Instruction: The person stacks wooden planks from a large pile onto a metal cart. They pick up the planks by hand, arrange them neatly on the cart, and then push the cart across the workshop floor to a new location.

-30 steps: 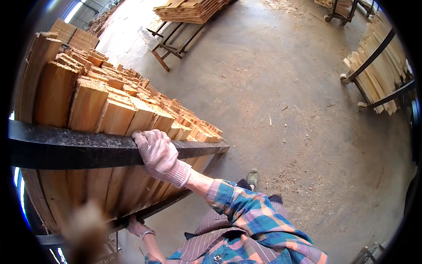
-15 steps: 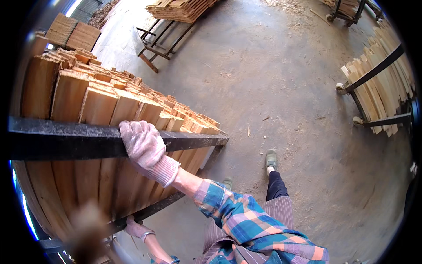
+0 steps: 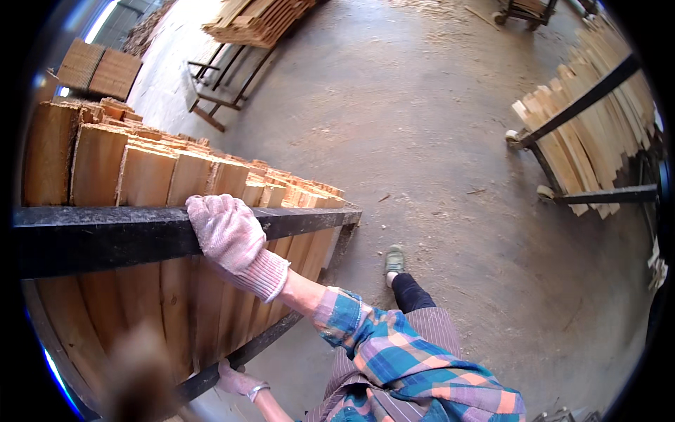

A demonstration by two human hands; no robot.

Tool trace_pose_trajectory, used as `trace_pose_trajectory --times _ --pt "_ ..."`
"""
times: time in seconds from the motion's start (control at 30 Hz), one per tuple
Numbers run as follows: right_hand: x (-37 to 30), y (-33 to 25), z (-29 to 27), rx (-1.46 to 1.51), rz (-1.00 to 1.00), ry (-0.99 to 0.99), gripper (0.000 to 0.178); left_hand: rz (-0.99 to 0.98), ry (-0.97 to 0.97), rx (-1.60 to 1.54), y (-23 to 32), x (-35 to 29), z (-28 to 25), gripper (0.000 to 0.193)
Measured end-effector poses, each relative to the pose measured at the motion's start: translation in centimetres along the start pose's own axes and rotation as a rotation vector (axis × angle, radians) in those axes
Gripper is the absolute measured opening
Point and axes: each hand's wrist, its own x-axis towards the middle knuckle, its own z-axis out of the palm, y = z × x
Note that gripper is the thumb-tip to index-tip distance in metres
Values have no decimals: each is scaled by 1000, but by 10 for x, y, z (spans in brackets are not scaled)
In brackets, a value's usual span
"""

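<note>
My right hand (image 3: 228, 233), in a pale pinkish knit work glove, is wrapped over a thick black metal bar (image 3: 105, 235). That bar runs across a stack of upright wooden boards (image 3: 148, 176) on my left. Lower down, my left hand (image 3: 238, 380), gloved too, grips a second black bar (image 3: 271, 337) along the same stack. Its fingertips are partly hidden behind the bar. The boards stand side by side, with rough, splintery upper ends.
To the right, a wheeled black rack (image 3: 594, 102) carries pale wooden slats (image 3: 569, 151). Ahead stands a metal stand (image 3: 228, 77) with stacked boards (image 3: 256, 24). Far left are two bundled stacks (image 3: 98, 68). Wood scraps (image 3: 476, 190) litter the concrete floor (image 3: 394, 141).
Both hands keep their grip on the bars. The stand ahead and the right-hand rack have shifted left in view, and my visible foot sits further left. The left hand appears slightly lower and further right.
</note>
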Motion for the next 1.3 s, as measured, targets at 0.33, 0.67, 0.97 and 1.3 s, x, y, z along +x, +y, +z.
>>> trace_pose_trajectory --times 0.33,0.67,0.97,1.3 --pt "5 -12 -4 -160 -85 3 25 87 -83 -137 -33 0 -7 50" --pt "-6 -6 3 -106 -140 -80 42 34 -38 -148 -30 19 -33 52" --pt "-1 -31 0 -45 -194 -203 26 -115 -9 -249 -33 30 -45 51" --pt "69 -25 -40 138 -329 -450 34 -264 200 -153 58 -28 -21 50"
